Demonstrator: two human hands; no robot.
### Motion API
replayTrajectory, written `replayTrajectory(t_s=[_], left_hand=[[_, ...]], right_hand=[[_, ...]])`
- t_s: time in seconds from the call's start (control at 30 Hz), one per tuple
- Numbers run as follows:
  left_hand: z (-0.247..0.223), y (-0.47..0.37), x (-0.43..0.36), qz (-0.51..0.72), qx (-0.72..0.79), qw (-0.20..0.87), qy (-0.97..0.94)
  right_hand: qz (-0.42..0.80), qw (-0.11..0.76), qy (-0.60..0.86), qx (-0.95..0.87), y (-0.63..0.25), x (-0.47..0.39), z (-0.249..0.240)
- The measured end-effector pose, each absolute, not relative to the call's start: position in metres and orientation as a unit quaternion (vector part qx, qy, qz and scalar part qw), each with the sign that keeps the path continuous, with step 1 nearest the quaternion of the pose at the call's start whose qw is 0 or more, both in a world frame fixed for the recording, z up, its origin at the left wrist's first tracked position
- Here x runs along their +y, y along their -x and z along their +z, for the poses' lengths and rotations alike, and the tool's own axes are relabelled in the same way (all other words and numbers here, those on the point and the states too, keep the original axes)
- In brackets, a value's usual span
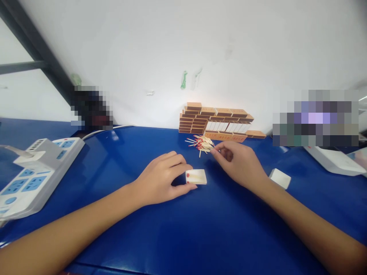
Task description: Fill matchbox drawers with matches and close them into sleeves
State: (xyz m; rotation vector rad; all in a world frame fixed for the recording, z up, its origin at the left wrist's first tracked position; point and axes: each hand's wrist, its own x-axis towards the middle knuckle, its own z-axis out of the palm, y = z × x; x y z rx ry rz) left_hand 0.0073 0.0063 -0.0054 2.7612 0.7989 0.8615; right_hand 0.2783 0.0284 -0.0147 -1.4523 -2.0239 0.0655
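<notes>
My left hand (pixel 163 177) is closed around the left end of a small white matchbox tray (pixel 203 177), with the thumb along its near side and fingers along the far side. A few red-tipped matches lie flat inside the tray. At the right edge of a loose heap of matches (pixel 202 143), my right hand (pixel 239 162) pinches with thumb and forefinger. A matchstick end appears to run into that pinch, though the fingertips partly hide it. The heap's matches point in many directions on the blue table (pixel 183 236).
Stacked brown matchboxes (pixel 193 118) stand against the white wall behind the heap. A small white box (pixel 281 178) lies beside my right forearm. On the left sits a power strip (pixel 34 183) with a plug in it. A white device (pixel 335 160) is at far right.
</notes>
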Motion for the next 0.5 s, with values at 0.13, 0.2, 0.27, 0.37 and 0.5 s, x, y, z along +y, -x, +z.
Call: replayTrajectory(t_s=[0.13,0.2,0.27,0.37,0.5], left_hand=[[-0.006,-0.007,0.007,0.261,0.289,0.107,-0.915],[-0.006,-0.006,0.007,0.266,0.289,0.103,-0.914],[-0.006,-0.006,0.007,0.253,0.289,0.099,-0.918],[-0.006,-0.006,0.008,0.230,0.297,0.106,-0.921],[-0.007,-0.007,0.008,0.229,0.291,0.103,-0.923]], right_hand=[[0.000,0.290,0.520,-0.803,-0.284,0.050,-0.022],[-0.012,0.269,0.505,-0.820,-0.283,0.056,-0.024],[-0.025,0.254,0.505,-0.824,-0.283,0.060,-0.026],[-0.046,0.237,0.506,-0.828,-0.283,0.060,-0.025],[-0.085,0.203,0.500,-0.838,-0.280,0.055,-0.022]])
